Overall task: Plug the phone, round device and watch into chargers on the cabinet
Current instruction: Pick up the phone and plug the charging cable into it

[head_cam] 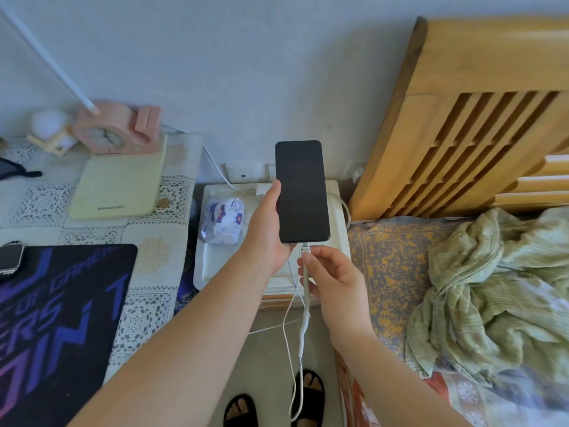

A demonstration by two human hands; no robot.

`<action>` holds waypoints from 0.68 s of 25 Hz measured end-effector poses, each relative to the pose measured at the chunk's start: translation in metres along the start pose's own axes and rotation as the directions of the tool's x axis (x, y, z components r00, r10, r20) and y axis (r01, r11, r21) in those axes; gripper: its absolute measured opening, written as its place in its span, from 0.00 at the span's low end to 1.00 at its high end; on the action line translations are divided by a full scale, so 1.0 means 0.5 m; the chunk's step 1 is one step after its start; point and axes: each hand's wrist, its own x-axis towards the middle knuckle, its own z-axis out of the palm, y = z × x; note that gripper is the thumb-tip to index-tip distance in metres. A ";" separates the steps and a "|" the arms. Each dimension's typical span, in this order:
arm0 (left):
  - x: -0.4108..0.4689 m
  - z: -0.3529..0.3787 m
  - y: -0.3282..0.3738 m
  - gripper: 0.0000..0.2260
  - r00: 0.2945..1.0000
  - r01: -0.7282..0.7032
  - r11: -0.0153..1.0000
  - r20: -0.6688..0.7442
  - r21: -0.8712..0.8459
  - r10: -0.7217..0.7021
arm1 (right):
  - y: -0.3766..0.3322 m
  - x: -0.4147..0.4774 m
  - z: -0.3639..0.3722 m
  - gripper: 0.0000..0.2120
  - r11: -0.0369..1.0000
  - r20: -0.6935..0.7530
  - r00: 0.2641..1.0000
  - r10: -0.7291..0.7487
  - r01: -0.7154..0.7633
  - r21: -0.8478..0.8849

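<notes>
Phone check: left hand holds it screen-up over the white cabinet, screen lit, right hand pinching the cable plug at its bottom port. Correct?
Not quite. The head view shows the phone screen dark, not lit. The rest stands: left hand holds it over the white cabinet, right hand pinches the cable plug at its bottom port.

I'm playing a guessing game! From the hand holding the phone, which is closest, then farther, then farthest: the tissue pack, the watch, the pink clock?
From the left hand:
1. Tissue pack, just to its left on the white cabinet.
2. Pink clock, up at the back of the desk, by the wall.
3. Watch, at the far left edge, by the dark mat.
</notes>
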 end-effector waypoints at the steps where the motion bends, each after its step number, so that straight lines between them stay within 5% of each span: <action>1: -0.001 -0.003 -0.004 0.20 1.000 0.003 1.000 -0.007 -0.001 -0.003 | 0.002 -0.001 0.000 0.04 1.000 -0.002 1.000 0.005 -0.005 0.000; 17: -0.017 -0.029 -0.067 0.19 1.000 0.002 1.000 -0.024 0.017 -0.002 | 0.051 -0.002 -0.005 0.03 0.985 -0.083 0.987 0.139 -0.129 0.111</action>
